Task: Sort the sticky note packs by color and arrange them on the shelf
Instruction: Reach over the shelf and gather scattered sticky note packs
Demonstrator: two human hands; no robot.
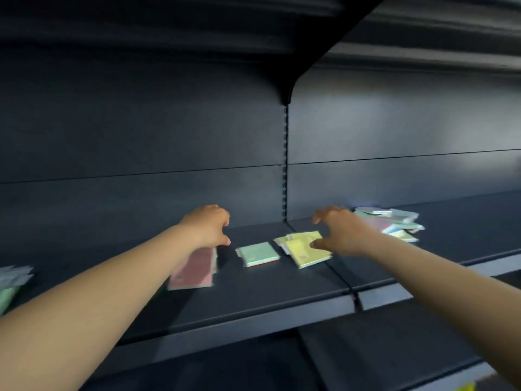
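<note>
On the dark shelf (253, 300) lie sticky note packs. A pink pack stack (194, 269) lies at the left, under my left hand (207, 225), whose fingers curl down onto its far end. A green pack (258, 253) lies flat in the middle. Yellow packs (303, 248) are heaped just right of it, and my right hand (339, 231) hovers over them with fingers spread and the thumb touching the top yellow pack. A mixed pile of packs (392, 222) in green, pink and blue lies farther right, behind my right wrist.
More packs (12, 280), white and green, show at the far left edge. An upright slotted post (285, 165) divides the shelf's back wall. A shelf overhead (310, 29) and a lower shelf (366, 362) frame the working level.
</note>
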